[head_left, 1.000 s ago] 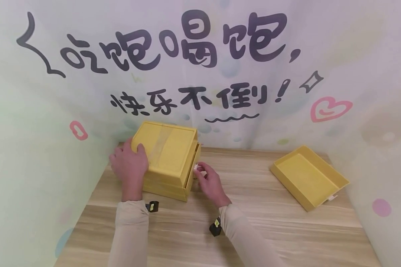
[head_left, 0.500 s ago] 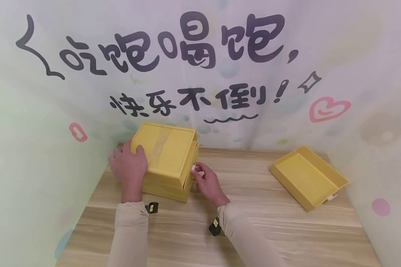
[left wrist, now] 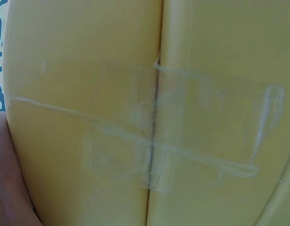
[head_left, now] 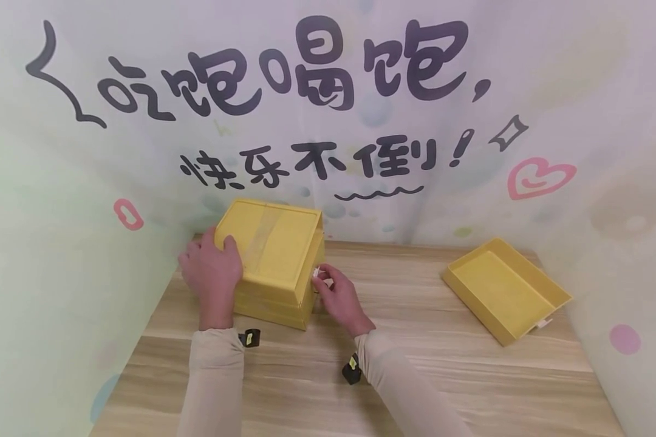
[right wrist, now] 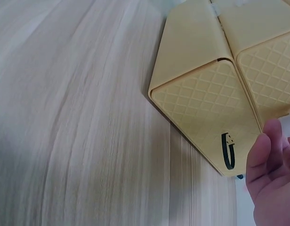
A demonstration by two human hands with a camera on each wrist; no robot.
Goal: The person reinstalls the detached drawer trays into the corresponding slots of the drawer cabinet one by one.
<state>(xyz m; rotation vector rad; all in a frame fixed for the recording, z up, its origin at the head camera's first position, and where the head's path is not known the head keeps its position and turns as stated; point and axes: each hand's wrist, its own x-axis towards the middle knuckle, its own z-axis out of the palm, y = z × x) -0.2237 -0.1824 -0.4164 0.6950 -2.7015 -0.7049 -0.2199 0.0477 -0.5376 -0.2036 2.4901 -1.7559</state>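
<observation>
A yellow two-tier drawer box (head_left: 284, 243) stands near the back wall, with clear tape (left wrist: 206, 122) across the seam between its tiers. My left hand (head_left: 213, 264) grips its left side, thumb on the top and fingers over the far edge. At its right face, my right hand (head_left: 341, 297) pinches the small white handle (head_left: 316, 272) of the upper drawer. In the right wrist view, the upper drawer front (right wrist: 272, 70) has a diamond pattern and sits level with the casing. Below it, the lower drawer front (right wrist: 201, 99) carries a black loop handle (right wrist: 228, 150).
A separate yellow drawer (head_left: 505, 294) with a white handle (head_left: 543, 323) lies on the right of the wood-grain table (head_left: 415, 376). White printed walls (head_left: 328, 121) close in the back and both sides. A black wrist camera (head_left: 352, 369) sits on the right wrist.
The upper drawer has slid left into the box, narrowing the gap at its right face. My right hand has moved slightly left with the handle; my left hand has stayed put.
</observation>
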